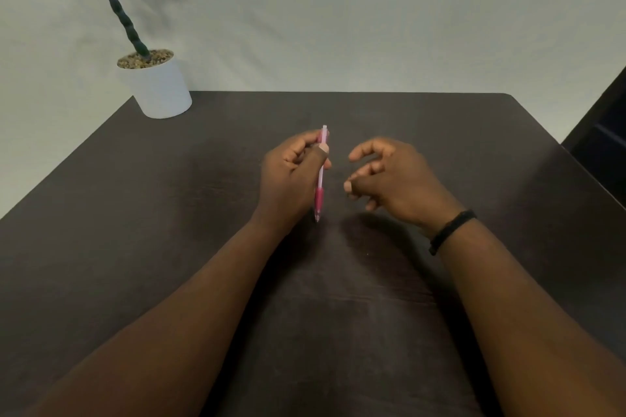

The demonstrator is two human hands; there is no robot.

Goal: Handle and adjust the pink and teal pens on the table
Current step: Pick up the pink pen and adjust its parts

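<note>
- One pen only is in sight: the pink pen, held in the left hand above the middle of the dark table, thumb pressing it against the curled fingers
- It runs near upright in this view, pale clicker end away from the person, darker rubber grip and tip toward them, tip close to the tabletop; whether it touches, I cannot tell
- Right hand hovers just beside the pen, fingers loosely curled and spread, gripping nothing
- No teal pen shows anywhere
- Step in hand looks like adjusting the pink pen; next, the right hand would likely need to close on the barrel or clicker
- Sole container is the white pot at the far left corner, filled with pebbles and holding a plant
</note>
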